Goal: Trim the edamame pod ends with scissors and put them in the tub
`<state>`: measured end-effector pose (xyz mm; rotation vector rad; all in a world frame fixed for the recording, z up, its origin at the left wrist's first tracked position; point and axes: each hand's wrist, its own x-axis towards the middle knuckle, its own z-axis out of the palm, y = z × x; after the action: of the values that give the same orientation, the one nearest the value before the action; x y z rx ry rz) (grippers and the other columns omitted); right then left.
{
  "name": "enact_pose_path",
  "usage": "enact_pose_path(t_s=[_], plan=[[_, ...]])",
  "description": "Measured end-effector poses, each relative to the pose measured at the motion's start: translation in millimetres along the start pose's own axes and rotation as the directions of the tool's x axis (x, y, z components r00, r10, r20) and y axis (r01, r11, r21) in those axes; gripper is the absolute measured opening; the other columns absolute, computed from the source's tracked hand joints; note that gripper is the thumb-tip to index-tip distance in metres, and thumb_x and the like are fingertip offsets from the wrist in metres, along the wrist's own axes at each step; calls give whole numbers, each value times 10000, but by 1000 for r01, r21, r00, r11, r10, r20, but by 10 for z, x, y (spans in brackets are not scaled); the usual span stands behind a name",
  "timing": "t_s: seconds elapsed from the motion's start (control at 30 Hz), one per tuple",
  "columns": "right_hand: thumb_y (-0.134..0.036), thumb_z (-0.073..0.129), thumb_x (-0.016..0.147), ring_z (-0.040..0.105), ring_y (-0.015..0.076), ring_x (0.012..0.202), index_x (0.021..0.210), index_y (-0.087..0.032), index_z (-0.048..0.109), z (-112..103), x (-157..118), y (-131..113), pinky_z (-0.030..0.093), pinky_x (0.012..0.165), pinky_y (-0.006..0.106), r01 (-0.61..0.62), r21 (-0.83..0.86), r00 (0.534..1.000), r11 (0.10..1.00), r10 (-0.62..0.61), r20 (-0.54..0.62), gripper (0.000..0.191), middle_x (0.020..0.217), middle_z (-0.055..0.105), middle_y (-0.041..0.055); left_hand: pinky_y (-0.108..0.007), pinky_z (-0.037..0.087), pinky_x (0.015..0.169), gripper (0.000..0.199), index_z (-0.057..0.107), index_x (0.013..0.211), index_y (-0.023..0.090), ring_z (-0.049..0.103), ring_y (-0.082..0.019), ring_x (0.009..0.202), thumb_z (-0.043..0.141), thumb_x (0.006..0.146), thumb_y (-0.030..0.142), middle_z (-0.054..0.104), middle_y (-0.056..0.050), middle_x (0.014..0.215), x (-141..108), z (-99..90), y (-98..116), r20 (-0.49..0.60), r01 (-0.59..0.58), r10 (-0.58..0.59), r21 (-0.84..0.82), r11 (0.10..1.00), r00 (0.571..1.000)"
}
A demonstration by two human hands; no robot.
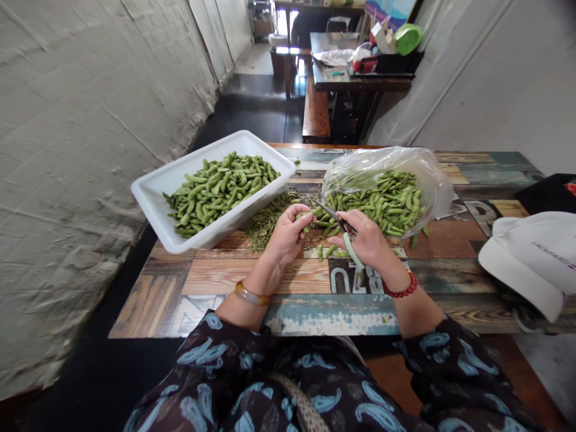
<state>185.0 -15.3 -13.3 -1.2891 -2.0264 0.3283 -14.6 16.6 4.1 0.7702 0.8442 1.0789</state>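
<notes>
My left hand [290, 231] is closed, pinching a green edamame pod [306, 221] between thumb and fingers. Scissors [351, 247] with pale green handles are gripped in my right hand [366, 237], and their blades point up and left toward the pod. Beyond my right hand, a clear plastic bag [434, 174] lies open with many pods [391, 195] spilling from it. To the left, a white tub [180, 243] holds a heap of pods [220, 189]. Small trimmings [265, 225] are piled between the tub and my left hand, and a few loose pods [341, 254] lie below the scissors.
The wood-patterned table [256, 273] carries a white cap [533, 252] at its right end, with a black item [546, 192] behind it. A rough pale wall [90, 120] runs along the left. Farther back are a bench [315, 114] and another table [330, 75] with a cluttered black tray [382, 63].
</notes>
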Motion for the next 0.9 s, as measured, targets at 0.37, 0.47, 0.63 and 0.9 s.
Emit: enact_pose_path(t_s=[0.37,0.47,0.63,0.9], plan=[[-416,749,819,629,227,849,1238,-201,592,-36,-5,-51,543,767,366,-4,-8,998,1000,4,65,496,1031,628,86,-138,241,392,333,582,821,174,422,-37,489,829,614,258,579,34,683,-17,14,-10,2,-41,41,15,999,999],[-399,746,824,628,226,851,1251,-202,586,-41,-8,-66,537,766,359,7,-2,997,1000,-7,70,497,1034,624,85,-141,240,386,323,591,819,175,376,-28,472,830,617,258,530,49,675,-8,7,-21,1,-50,50,27,998,999],[-424,740,825,614,218,809,1249,-215,591,-52,-4,-63,528,743,350,17,-18,998,1000,-16,61,496,1008,621,78,-150,235,392,329,594,821,176,318,-25,456,832,627,294,463,66,635,4,-11,-41,27,-43,42,48,998,999],[-451,713,844,597,208,759,1236,-220,592,-55,-8,-47,515,706,333,43,-24,997,999,-42,62,472,950,613,65,-162,205,391,347,589,831,176,308,-22,440,836,628,310,457,72,617,-1,-15,-37,43,-30,28,40,999,999]])
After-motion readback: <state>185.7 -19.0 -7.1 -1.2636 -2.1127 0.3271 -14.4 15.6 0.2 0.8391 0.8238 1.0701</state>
